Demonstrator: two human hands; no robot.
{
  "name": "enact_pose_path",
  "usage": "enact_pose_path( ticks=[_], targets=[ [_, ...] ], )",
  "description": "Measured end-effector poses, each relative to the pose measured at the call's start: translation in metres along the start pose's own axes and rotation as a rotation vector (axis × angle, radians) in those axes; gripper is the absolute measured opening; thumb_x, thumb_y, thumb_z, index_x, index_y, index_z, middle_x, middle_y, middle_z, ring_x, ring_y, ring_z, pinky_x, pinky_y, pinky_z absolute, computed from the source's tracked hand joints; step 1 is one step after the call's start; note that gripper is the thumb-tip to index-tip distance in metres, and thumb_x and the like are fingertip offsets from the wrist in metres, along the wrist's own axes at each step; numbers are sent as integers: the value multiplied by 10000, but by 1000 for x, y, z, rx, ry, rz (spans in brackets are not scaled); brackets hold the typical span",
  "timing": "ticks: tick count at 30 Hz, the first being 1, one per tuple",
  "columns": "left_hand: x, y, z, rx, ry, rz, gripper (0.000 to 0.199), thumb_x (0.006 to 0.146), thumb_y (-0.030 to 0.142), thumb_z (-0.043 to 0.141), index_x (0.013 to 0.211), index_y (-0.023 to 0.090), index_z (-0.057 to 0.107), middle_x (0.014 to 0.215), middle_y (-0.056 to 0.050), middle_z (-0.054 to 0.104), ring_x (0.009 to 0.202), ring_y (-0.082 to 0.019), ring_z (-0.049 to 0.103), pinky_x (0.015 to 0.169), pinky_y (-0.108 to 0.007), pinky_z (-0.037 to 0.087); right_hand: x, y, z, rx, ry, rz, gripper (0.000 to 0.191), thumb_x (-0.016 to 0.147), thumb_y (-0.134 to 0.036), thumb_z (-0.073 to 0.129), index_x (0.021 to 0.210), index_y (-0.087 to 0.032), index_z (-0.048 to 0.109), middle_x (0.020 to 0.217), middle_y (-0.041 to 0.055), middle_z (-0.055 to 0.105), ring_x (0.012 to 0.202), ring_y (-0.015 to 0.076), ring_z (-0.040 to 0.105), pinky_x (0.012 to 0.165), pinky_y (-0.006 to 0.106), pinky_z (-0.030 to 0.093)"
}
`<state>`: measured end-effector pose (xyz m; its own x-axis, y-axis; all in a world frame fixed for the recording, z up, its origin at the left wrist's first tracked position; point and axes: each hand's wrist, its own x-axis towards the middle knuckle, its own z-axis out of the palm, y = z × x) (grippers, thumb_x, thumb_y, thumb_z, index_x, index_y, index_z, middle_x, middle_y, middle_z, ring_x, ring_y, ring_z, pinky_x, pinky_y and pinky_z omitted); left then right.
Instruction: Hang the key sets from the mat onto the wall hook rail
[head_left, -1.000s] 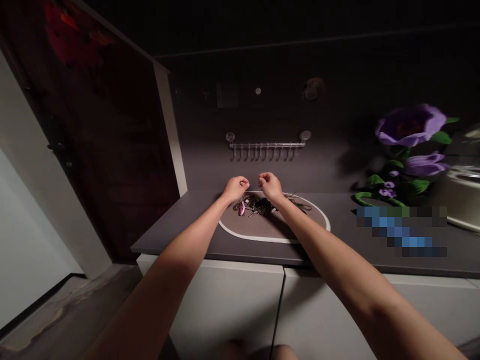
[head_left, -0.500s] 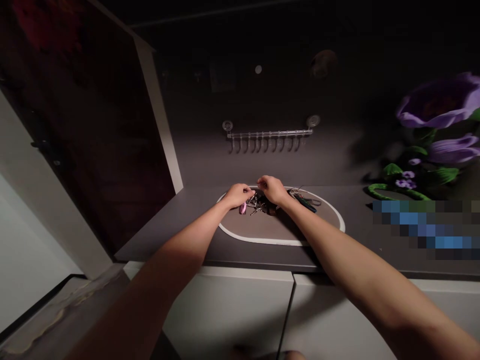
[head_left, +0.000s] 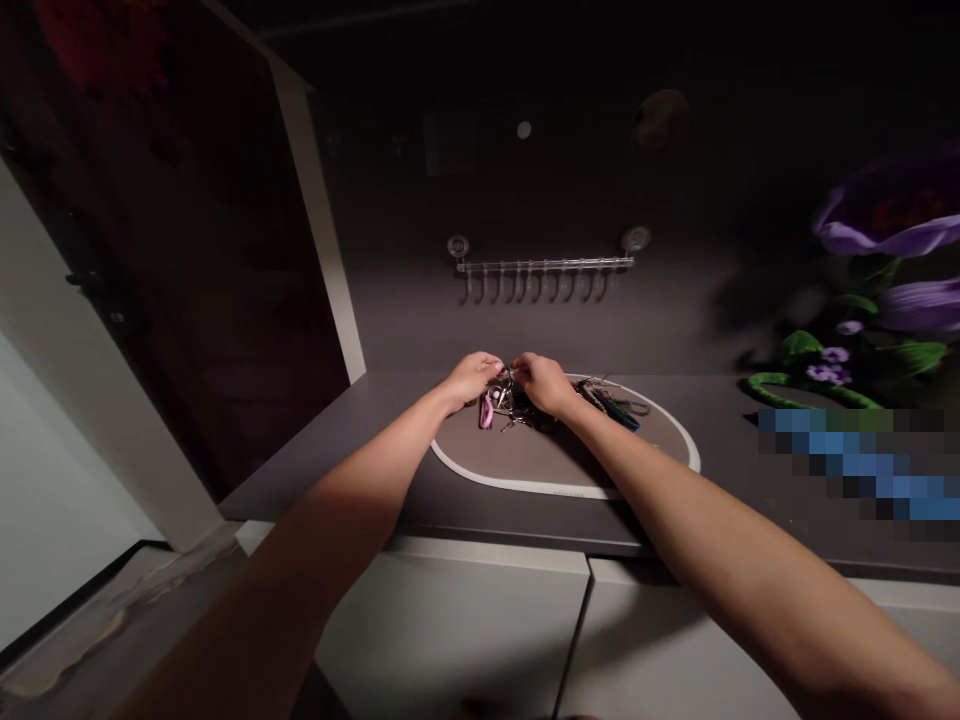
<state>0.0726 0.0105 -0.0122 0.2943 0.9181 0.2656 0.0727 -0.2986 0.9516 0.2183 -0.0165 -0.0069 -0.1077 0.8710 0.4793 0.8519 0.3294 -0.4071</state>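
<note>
My left hand point(head_left: 472, 380) is closed in a pinch on the ring of a bunch of keys point(head_left: 504, 395), raised a little over an oval brown mat point(head_left: 517, 460) with a white rim. My right hand point(head_left: 544, 384) faces it with its fingers pinched at the same ring; the fingertips are partly hidden. A pink tag point(head_left: 487, 411) dangles below my left hand. More keys point(head_left: 516, 424) lie on the mat under both hands. Dark cords point(head_left: 611, 405) lie to the right of my right hand, partly behind the wrist.
On the wall above the mat is a clear rail with several hooks point(head_left: 546, 266). Purple artificial flowers point(head_left: 892, 225) stand at the right of the grey counter point(head_left: 322, 455). White cabinet fronts point(head_left: 450, 610) are below. A dark door point(head_left: 202, 260) is at the left.
My left hand has risen slightly with the keys, and the two hands' fingertips have come closer together at the ring. The view has shifted slightly.
</note>
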Motion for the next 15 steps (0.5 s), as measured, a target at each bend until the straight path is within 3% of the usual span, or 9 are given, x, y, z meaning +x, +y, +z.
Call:
enact_pose_path(
  ticks=[7,15],
  targets=[
    [2,10,-7,-360,-23,-24,69,780,153,549,824,111,515,788,-66,619,679,-94,585,699,-262,458,-1,-6,-2,123,47,30,176,802,-225,476,906,-165,605,895,88,649,809,159,563,730,243,379],
    [-3,21,-9,-513,-99,114,83,757,114,552,833,116,518,778,-49,612,754,-110,600,817,-305,458,2,-7,2,640,35,68,174,771,-307,492,786,-153,572,794,28,604,716,117,497,709,240,368]
  ],
)
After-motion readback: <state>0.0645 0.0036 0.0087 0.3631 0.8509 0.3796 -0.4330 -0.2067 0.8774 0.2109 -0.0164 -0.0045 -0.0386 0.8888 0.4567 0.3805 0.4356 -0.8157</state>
